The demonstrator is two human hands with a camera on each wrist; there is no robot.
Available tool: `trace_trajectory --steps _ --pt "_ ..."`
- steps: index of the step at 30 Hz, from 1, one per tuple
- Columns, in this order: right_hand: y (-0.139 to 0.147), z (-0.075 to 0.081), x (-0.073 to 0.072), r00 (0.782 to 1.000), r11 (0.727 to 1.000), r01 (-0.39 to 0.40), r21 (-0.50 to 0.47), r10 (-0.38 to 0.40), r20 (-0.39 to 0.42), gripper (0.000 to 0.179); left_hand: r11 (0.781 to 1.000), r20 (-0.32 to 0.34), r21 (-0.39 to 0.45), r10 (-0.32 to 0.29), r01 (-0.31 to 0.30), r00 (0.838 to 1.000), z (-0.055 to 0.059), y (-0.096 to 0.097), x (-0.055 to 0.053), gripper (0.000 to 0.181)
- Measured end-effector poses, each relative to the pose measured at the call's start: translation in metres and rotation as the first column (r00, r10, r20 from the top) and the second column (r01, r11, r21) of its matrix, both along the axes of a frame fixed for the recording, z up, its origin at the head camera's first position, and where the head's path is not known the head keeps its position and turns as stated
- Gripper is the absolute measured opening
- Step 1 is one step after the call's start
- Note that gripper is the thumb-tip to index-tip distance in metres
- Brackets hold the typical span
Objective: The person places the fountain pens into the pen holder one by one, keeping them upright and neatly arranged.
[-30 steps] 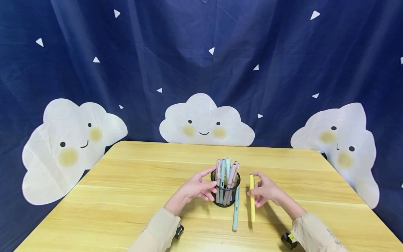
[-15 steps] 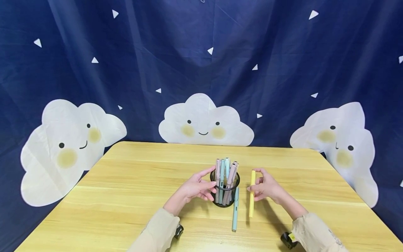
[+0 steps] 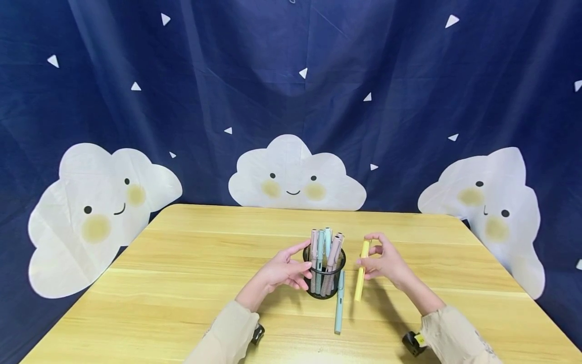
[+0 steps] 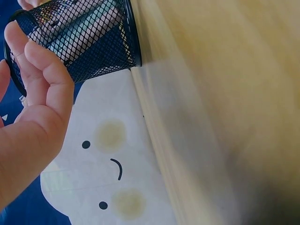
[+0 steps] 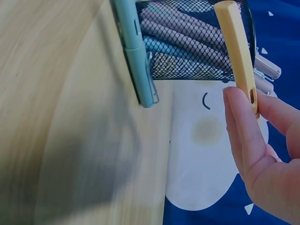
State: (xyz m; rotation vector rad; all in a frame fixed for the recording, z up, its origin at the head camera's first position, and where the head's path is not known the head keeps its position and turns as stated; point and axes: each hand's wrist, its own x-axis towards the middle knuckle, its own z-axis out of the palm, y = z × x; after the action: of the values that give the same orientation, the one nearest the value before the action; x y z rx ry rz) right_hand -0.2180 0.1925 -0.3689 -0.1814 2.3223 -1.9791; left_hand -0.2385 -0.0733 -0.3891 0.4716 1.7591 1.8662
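Note:
A black mesh pen holder (image 3: 324, 283) stands upright on the table, with several pale purple and blue-green pens (image 3: 328, 258) in it. My left hand (image 3: 284, 270) is at its left side, index finger and thumb spread at the rim with fingers fairly straight; other fingers lie beside the mesh in the left wrist view. My right hand (image 3: 386, 260) pinches a yellow pen (image 3: 362, 273) near its upper end, right of the holder. The pen is raised off the table, its lower end tilted left. A blue-green pen (image 3: 339, 306) lies on the table against the holder's front right.
The light wooden table (image 3: 182, 283) reaches back to a dark blue curtain (image 3: 273, 76) printed with white clouds and triangles. Black wrist devices (image 3: 413, 344) sit below both beige sleeves.
My right hand has lifted the yellow pen up and away from me, and its lower end has swung left. My left hand, the holder and the blue-green pen have stayed in place.

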Motion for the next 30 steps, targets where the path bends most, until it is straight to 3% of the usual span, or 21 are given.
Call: trace_trajectory --steps 7,19,30 --pt "-0.006 0.006 -0.002 0.998 0.999 0.04 -0.03 -0.041 -0.042 0.058 1.0 0.001 -0.002 0.006 -0.006 1.0 0.0 0.0 0.0 0.065" --pt "-0.014 0.015 -0.006 0.989 0.996 0.041 -0.082 -0.053 -0.139 0.055 1.0 0.004 0.005 0.002 -0.002 1.0 0.0 0.0 0.0 0.066" --pt "-0.024 0.024 -0.007 0.971 0.976 0.096 -0.197 -0.135 -0.197 0.04 1.0 0.0 0.005 -0.006 0.006 1.0 -0.001 0.0 -0.001 0.066"
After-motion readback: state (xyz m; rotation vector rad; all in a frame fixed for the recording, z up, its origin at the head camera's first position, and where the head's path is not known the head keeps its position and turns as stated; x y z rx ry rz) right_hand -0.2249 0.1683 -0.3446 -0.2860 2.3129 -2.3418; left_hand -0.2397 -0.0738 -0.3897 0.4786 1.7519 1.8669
